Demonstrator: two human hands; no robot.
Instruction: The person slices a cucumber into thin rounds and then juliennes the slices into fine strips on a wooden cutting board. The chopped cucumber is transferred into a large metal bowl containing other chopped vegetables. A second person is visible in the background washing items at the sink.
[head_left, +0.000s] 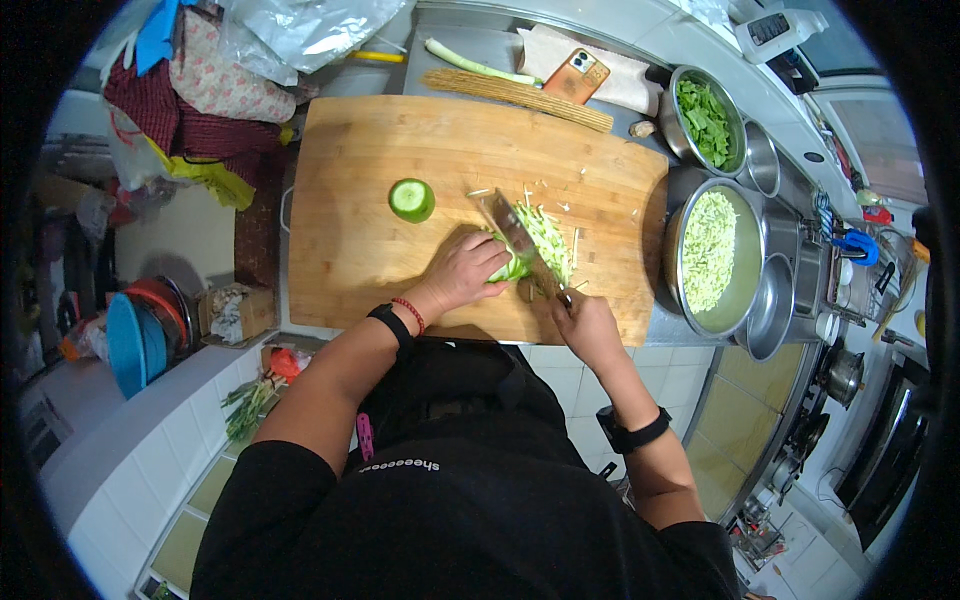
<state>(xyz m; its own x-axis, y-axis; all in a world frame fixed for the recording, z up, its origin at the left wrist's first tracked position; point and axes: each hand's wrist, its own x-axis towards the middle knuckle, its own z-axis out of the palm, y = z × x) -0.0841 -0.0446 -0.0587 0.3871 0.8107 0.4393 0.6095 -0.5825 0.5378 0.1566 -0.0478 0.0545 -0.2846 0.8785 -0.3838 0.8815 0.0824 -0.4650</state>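
Observation:
My left hand (471, 268) presses green vegetable slices (513, 268) down on a wooden cutting board (345, 270), its fingertips beside the blade. My right hand (589, 322) grips the handle of a cleaver (517, 229), whose blade lies slanted between the slices and a heap of pale green shreds (547, 240). The blade is slightly blurred. Left of the cleaver, a cut piece of green squash or cucumber (412, 200) stands with its pale cut face up. Small scraps are scattered over the board's right part.
Right of the board are a steel bowl of shreds (709, 251), a bowl of leafy greens (703, 124) and further steel bowls (769, 307). Behind it lie a leek or scallion stalk (480, 64), a bundle of thin sticks (517, 97) and a phone (576, 76). Bags and cloths (225, 82) crowd the left.

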